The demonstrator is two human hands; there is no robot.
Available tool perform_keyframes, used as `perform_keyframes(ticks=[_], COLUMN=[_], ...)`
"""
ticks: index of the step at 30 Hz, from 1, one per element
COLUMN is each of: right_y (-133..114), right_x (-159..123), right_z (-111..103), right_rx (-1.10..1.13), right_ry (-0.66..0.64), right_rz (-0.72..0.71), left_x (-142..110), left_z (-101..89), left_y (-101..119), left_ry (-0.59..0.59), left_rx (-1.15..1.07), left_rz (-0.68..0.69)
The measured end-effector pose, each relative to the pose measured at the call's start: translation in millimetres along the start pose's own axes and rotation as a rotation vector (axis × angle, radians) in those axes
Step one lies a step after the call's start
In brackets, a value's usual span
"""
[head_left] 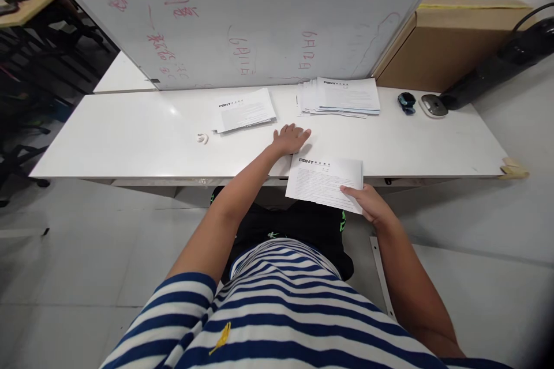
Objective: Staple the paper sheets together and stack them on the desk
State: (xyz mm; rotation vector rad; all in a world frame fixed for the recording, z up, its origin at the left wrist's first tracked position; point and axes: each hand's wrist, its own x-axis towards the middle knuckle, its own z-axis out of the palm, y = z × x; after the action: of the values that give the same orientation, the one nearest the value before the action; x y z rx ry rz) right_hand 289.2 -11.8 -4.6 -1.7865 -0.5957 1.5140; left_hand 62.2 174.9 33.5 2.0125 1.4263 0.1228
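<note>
My right hand [370, 200] has the printed paper [322, 176] pinched at its 4 o'clock corner, thumb on the printed face; I cannot tell whether it is 1 sheet or several. The paper lies across the near edge of the table [142, 138], its 6 o'clock side sticking out past it. At the paper's 11 o'clock corner my left hand [291, 139] is palm down, fingers spread wide and gripping nothing that I can see. Reckoning from the paper, 1 loose pile [246, 110] sits at 10 o'clock and a thicker stack [348, 97] near 12.

With only 1 corner pinched, I judge the overhanging side could sag or crease, or slip off if my thumb loosens. A careless sweep of my left forearm might also skew the loose pile, whose edges look uneven already.
</note>
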Motion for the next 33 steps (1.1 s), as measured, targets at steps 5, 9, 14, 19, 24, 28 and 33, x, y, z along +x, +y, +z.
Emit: perform_keyframes(ticks=[5, 9, 14, 19, 24, 28, 33], right_y=[2.4, 2.1, 1.1, 3.1, -4.2, -9.4, -9.3], right_x=[1.5, 2.8, 2.0, 6.7, 5.4, -1.0, 0.8], right_z=[-1.6, -1.8, -1.5, -5.4, -9.2, -13.6, -34.1], right_rx=[-0.004, -0.005, -0.011, -0.031, -0.102, -0.136, -0.214], right_ry=[-0.041, -0.053, -0.038, -0.063, -0.060, -0.017, 0.080], right_rz=[-0.017, -0.031, -0.012, -0.032, -0.050, -0.066, -0.076], left_x=[-15.8, -30.8, -47.3, -55.3, -52.1, -51.9, -53.5], left_z=[-12.5, -17.5, -18.9, -9.0, -3.7, -3.2, -2.5], left_y=[-0.9, -13.4, -55.2, -94.1, -103.9, -103.1, -103.2], left_ry=[0.176, 0.445, 0.868, 0.844, 0.842, 0.814, 0.807], left_rx=[-0.377, -0.372, -0.149, -0.122, -0.097, -0.071, -0.076], left_rz=[0.072, 0.088, -0.262, -0.179, -0.170, -0.176, -0.178])
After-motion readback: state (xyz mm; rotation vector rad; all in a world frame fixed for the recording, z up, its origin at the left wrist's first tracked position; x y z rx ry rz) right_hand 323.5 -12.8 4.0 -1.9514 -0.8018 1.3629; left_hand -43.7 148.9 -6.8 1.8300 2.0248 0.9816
